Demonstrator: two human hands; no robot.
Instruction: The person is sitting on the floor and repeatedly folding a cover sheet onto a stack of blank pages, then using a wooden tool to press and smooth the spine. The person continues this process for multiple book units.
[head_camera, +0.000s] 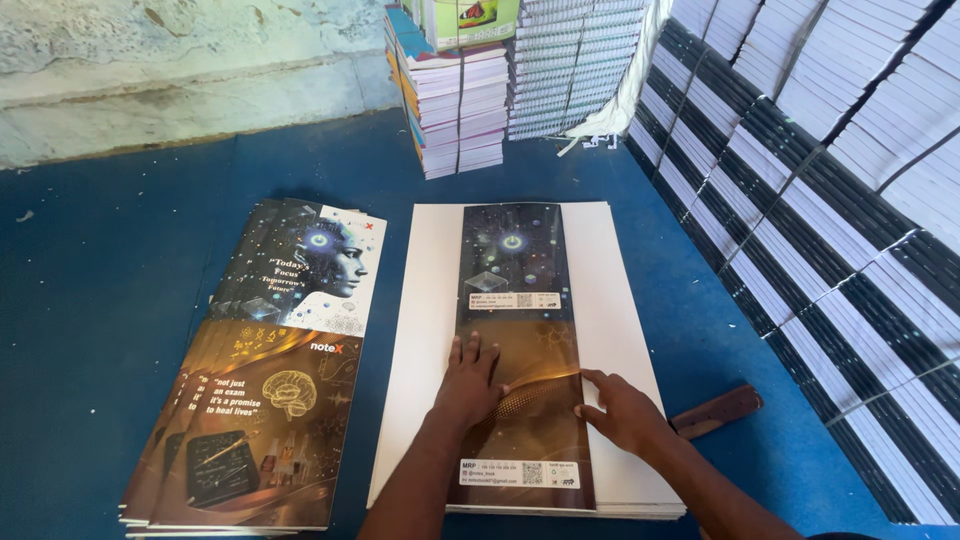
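White rectangular labels (513, 300) (519, 473) on dark cover sheet (520, 260).

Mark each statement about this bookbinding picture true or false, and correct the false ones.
1. The left hand lies flat on the dark printed cover sheet. True.
2. The cover sheet lies on a stack of white sheets. True.
3. The right hand holds the brown wooden piece. False: the wooden piece lies on the blue floor beside the hand, which touches the cover sheet's edge.
4. The fanned pile of printed covers lies to the right of the white stack. False: it lies to its left.
5. Bundled notebook stacks line the right side. True.
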